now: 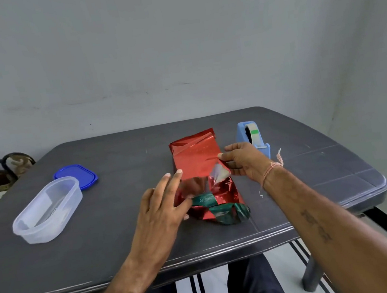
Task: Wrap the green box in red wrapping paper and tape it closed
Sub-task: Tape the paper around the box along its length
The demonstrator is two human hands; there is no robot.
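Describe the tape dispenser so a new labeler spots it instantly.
On the dark grey table, look at the far right, just behind the right hand pinching the red wrapping paper. The tape dispenser stands there, pale blue with a roll inside. The only other blue thing, a flat lid, lies far left by a clear tub.

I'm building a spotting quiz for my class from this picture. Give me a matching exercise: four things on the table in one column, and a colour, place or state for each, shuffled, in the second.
Things
1. tape dispenser
2. lid
3. plastic container
4. green box

Descriptions
A. clear, open, farthest left
B. dark blue, flat behind the plastic container
C. light blue, just beyond the right hand
D. partly covered in red paper, near end bare

Pairs: 1-C, 2-B, 3-A, 4-D
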